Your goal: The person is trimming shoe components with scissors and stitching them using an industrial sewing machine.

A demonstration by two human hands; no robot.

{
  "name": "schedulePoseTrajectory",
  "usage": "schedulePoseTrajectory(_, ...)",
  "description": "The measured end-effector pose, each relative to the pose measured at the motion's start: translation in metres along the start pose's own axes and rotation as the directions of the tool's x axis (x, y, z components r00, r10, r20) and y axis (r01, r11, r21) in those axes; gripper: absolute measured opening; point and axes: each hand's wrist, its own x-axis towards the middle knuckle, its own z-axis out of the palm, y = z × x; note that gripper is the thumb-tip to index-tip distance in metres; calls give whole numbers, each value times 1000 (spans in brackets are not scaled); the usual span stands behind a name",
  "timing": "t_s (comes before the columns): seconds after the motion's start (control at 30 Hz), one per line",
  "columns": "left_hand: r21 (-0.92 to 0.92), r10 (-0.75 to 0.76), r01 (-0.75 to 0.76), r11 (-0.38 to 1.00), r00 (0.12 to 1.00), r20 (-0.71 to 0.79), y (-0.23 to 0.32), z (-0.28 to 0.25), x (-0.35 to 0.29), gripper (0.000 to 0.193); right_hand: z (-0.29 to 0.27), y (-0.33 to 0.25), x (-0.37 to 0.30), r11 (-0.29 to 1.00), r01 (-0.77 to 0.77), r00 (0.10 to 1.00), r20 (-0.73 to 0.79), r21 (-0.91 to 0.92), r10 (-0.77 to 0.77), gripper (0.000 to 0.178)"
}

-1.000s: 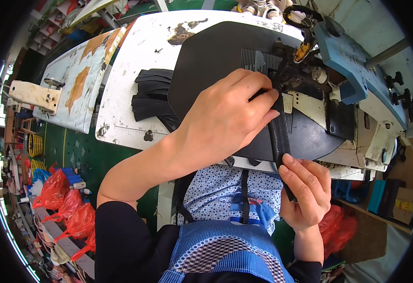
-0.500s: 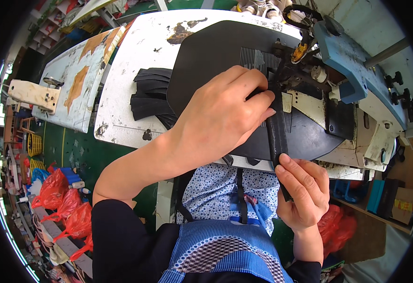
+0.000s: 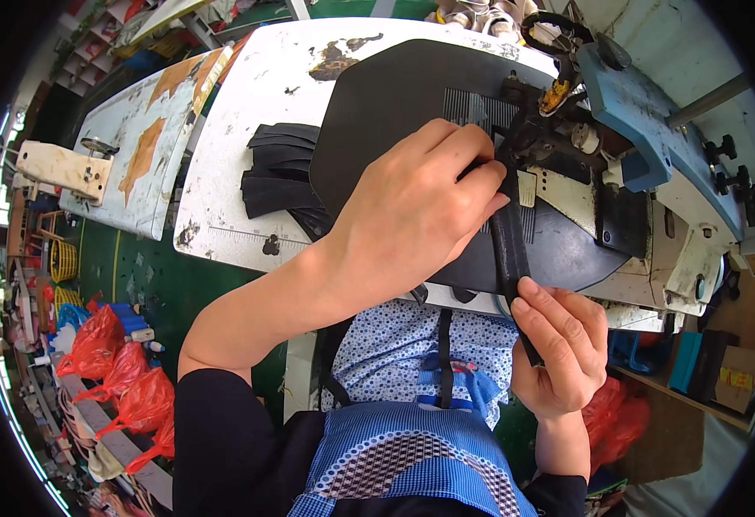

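Note:
A long black strip (image 3: 506,246) runs from the working end of a sewing machine (image 3: 558,129) toward me, over a black plate (image 3: 394,103). My left hand (image 3: 425,202) is closed on the strip's far part, close to the machine's presser area, its fingertips curled and partly hidden. Lower down, my right hand (image 3: 564,345) pinches the near end of the same strip between thumb and fingers, just past the plate's front edge. Left of the plate lies a bundle of black strips (image 3: 282,172) on the white table (image 3: 222,215).
A blue machine arm (image 3: 636,121) rises at the right. Another table with a cream-coloured machine (image 3: 63,172) stands at the left. Red plastic bags (image 3: 140,401) sit at the lower left. A cardboard box (image 3: 736,379) is on a shelf at the right.
The view has shifted slightly. Both hands keep their hold on the black strip and sit in nearly the same places along it.

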Motion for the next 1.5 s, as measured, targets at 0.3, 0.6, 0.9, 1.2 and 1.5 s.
schedulePoseTrajectory(0.3,34,11,-11,999,1000,-5,1,0,1,24,0,-3,-3,1000,1,999,43,18,-2,39)
schedulePoseTrajectory(0.6,77,-8,9,997,1000,-15,7,2,1,24,-18,3,16,965,173,985,22,-198,-172,24)
schedulePoseTrajectory(0.9,83,-17,19,996,1000,-19,9,4,1,23,-10,8,-6,998,-8,1000,-12,-59,7,33)
schedulePoseTrajectory(1.2,79,-38,41,996,998,-45,11,6,2,22,-12,17,-10,998,53,998,-18,-21,-54,33)
schedulePoseTrajectory(1.5,55,-22,23,998,1000,-12,4,0,1,20,-3,8,-10,1000,7,1000,13,-25,-7,35)
